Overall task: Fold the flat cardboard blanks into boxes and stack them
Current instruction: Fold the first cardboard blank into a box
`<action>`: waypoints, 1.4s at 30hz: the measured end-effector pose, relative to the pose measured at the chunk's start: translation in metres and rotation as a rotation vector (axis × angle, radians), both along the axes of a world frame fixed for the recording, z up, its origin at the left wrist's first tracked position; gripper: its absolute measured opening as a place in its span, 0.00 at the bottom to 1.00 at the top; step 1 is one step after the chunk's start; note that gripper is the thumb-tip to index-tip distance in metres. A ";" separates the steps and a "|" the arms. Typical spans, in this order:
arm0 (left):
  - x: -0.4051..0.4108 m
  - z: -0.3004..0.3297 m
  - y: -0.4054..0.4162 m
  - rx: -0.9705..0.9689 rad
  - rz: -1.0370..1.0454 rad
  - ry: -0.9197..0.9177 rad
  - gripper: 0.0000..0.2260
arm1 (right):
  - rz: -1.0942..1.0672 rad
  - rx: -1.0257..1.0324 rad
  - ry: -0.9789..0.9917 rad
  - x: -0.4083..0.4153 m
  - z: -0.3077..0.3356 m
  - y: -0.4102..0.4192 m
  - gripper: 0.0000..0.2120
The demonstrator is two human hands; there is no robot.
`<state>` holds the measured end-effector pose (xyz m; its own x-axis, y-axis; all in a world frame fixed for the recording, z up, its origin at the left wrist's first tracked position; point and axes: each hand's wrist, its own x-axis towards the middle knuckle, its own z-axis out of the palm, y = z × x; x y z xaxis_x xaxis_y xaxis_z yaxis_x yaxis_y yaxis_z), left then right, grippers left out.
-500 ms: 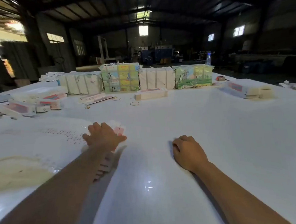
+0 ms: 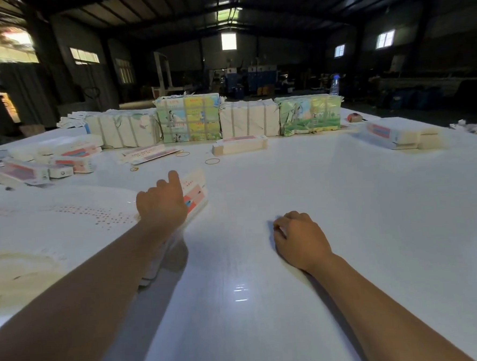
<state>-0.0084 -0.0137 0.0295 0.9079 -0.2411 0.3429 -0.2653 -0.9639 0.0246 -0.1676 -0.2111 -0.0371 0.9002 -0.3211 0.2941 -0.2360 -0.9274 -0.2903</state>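
My left hand (image 2: 160, 204) grips a flat white cardboard blank with red and blue print (image 2: 194, 192), lifted at its far end off the white table (image 2: 345, 215). More of that blank or others under my forearm (image 2: 153, 272) is blurred. My right hand (image 2: 299, 239) rests on the table to the right, fingers curled under, holding nothing that I can see. Folded boxes lie at the far left (image 2: 33, 172) and far right (image 2: 396, 135), and one long folded box (image 2: 239, 144) sits mid-table.
Bundled stacks of blanks (image 2: 249, 121) and colourful wrapped packs (image 2: 187, 118) line the table's far edge. Rubber bands (image 2: 212, 161) lie loose near them. A water bottle (image 2: 335, 85) stands behind. A loose flat blank (image 2: 149, 155) lies left of centre.
My left hand has lifted the blank's far end up off the table and its index finger now points up. My right hand has hardly moved.
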 end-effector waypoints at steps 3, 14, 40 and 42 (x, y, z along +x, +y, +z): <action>-0.028 0.013 -0.014 -0.269 -0.306 0.167 0.21 | -0.029 0.260 -0.257 -0.006 0.016 0.000 0.20; -0.115 -0.003 -0.017 -0.082 -0.606 -0.043 0.43 | 0.065 1.282 -0.489 -0.034 0.059 0.014 0.06; -0.128 0.009 -0.002 -0.042 -0.723 -0.221 0.38 | 0.293 1.135 -0.277 -0.046 0.069 0.003 0.13; -0.127 0.008 -0.003 -0.043 -0.727 -0.234 0.37 | 0.276 1.095 -0.293 -0.044 0.068 0.005 0.14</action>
<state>-0.1353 -0.0165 0.0373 0.4287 -0.7324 0.5289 -0.8353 -0.5444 -0.0768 -0.2120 -0.2066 0.0310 0.9226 -0.3359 0.1899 0.1439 -0.1571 -0.9770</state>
